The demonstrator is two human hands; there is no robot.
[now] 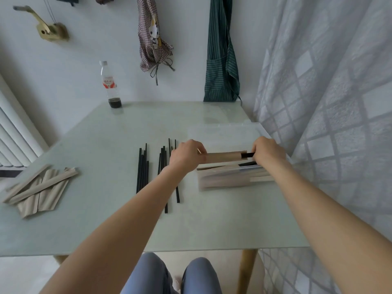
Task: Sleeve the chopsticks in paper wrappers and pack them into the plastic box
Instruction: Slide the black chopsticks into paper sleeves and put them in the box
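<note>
- A pale green table (110,219) fills most of the view; the person sits at its near edge, with knees in blue trousers under it.
- A light curtain (331,98) with a diamond pattern hangs along the right side of the table.
- Two aprons hang on the far wall: a checked one (151,37) and a dark green striped one (219,60).
- The clear plastic box (224,181) lies on the right part of the table, and several wrapped pairs already lie inside it.
- A loose heap of brown paper wrappers (40,189) lies at the left side of the table, well apart from the box.
- A plastic bottle (110,84) stands upright near the far edge.
- Bare black chopsticks (142,168) lie in two groups in the middle, left of the box.
- One wrapped pair (224,157) is held level just above the box, black tips showing at its right end.
- The left hand (187,154) grips the left end of this pair with curled fingers.
- The right hand (268,151) pinches the black tips at the right end.
</note>
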